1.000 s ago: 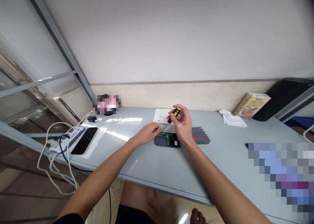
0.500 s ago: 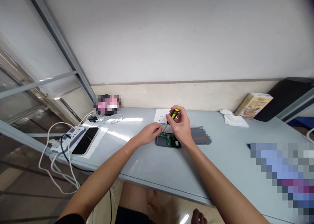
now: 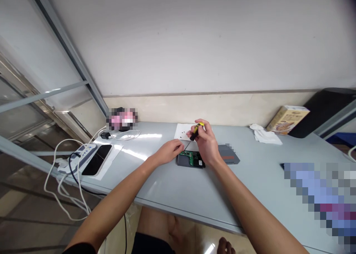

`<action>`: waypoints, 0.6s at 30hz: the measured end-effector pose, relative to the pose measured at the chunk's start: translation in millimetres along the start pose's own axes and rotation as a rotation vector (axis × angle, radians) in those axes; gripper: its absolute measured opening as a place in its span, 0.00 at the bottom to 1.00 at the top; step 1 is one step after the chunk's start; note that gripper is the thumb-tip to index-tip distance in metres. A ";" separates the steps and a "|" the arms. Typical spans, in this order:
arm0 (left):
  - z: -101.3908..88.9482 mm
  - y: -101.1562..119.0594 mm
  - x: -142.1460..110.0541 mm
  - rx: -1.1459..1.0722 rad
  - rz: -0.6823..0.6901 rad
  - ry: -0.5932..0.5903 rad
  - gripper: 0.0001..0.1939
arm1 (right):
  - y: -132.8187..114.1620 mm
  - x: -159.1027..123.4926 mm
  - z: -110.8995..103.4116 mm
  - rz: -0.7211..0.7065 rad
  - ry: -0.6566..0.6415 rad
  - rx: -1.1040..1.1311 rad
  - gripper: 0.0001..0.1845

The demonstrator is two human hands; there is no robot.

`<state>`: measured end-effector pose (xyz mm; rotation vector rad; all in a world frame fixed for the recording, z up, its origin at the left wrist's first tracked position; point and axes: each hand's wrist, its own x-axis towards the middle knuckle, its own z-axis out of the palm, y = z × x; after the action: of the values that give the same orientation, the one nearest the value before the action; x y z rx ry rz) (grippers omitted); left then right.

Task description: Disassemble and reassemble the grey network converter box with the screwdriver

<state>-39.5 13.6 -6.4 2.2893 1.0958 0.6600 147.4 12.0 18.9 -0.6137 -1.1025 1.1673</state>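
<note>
My right hand (image 3: pixel 208 144) is wrapped round the black and yellow handle of a screwdriver (image 3: pixel 196 132). The tool tilts, its thin shaft running down and left to the upper left corner of an opened grey device (image 3: pixel 183 161). A green circuit board (image 3: pixel 191 154) shows inside that device. At the same corner, my left hand (image 3: pixel 168 151) has its fingers curled together by the shaft's lower end; what they pinch is hidden. Behind the device lies white paper (image 3: pixel 180 128) with several tiny dark pieces on it. A grey cover (image 3: pixel 230 157) lies to the right, partly behind my right wrist.
On the left of the table (image 3: pixel 167 187) are a phone (image 3: pixel 98 160), a power strip (image 3: pixel 83 154) and loose white cables (image 3: pixel 55 161). Tissues (image 3: pixel 266 136), a food box (image 3: pixel 289 119) and a dark case (image 3: pixel 322 113) stand at the back right. A metal post (image 3: pixel 69 50) rises at left.
The fingers of my right hand have shifted their grip round the screwdriver handle, which has turned slightly. My left hand and the device have hardly moved.
</note>
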 end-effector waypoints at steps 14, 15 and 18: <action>0.5 -0.9 -0.5 -0.016 -0.010 -0.001 0.17 | 9.0 -0.2 -3.1 -0.038 0.254 -0.369 0.25; 0.3 -0.4 -0.4 -0.014 -0.008 -0.001 0.17 | 10.3 -0.6 -3.4 -0.068 0.261 -0.396 0.24; -0.3 1.0 -0.2 -0.010 -0.011 0.000 0.17 | 13.1 -1.3 -1.6 -0.172 0.277 -0.453 0.24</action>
<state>-39.3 12.9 -5.6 2.2736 1.1024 0.6597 143.4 15.3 6.6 -0.9772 -1.1594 0.6594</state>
